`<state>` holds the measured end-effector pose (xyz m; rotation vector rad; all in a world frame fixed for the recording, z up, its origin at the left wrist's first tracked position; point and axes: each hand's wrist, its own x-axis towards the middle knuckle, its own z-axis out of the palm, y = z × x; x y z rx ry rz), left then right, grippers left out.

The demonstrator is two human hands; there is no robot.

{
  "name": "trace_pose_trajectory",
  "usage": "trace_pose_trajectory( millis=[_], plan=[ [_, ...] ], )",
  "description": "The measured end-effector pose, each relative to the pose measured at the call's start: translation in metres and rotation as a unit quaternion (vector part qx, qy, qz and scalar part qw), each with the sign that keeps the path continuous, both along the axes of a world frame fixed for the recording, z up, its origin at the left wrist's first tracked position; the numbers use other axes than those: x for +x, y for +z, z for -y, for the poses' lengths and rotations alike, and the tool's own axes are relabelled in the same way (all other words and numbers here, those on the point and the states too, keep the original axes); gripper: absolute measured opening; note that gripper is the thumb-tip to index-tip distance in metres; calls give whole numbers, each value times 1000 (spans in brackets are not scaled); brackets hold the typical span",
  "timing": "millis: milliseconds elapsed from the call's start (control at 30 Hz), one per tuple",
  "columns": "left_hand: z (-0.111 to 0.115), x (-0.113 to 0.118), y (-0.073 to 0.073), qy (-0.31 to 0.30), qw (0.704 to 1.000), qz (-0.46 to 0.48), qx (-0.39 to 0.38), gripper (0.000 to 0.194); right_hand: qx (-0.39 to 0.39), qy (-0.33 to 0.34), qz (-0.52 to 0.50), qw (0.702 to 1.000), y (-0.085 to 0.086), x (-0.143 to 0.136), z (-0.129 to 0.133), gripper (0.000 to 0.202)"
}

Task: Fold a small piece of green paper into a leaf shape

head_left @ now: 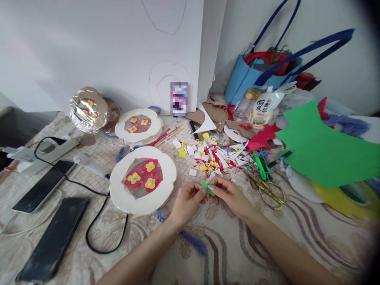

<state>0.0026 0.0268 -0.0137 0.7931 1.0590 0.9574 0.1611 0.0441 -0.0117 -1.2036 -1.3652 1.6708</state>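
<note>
A small piece of green paper (pixel 211 189) is pinched between my two hands, low over the middle of the table. My left hand (pixel 190 196) grips its left side with thumb and fingers closed. On the other side, my right hand (pixel 227 194) holds it in a similar pinch. To the left lies a white scalloped disc (pixel 118 192) with red and yellow paper flowers at its centre. Just beyond my hands spread scraps of white, red and yellow paper (pixel 212 156). Gold-handled scissors (pixel 271 194) rest right of my right hand.
Large green paper (pixel 323 146), yellow tape (pixel 344 204) and a green cutter (pixel 261 166) lie on the right. A blue bag (pixel 243 77) stands behind. Phones (pixel 53 237) and a black cable (pixel 87 233) occupy the left. A second flower disc (pixel 121 126) sits farther back.
</note>
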Motion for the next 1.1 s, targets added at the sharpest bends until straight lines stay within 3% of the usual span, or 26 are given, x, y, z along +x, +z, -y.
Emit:
trace_pose_trajectory(
  millis=[367, 500, 667, 800, 967, 1100],
  plan=[
    [-1, 0, -1, 24, 999, 34, -28, 24, 38, 1, 50, 998, 1, 0, 1, 29],
    [-1, 0, -1, 56, 993, 82, -60, 25, 85, -44, 64, 993, 8, 11, -3, 25],
    [-1, 0, -3, 52, 992, 100, -61, 24, 152, -138, 121, 971, 12, 37, -14, 18],
    [-1, 0, -2, 55, 992, 99, -61, 25, 201, -63, 196, 958, 14, 36, -13, 14],
    [-2, -2, 0, 66, 991, 101, -60, 25, 328, 75, 288, 897, 23, 41, -5, 14],
    [-4, -3, 3, 70, 989, 111, -61, 27, 339, 11, 386, 858, 24, 91, -3, 14]
  ],
)
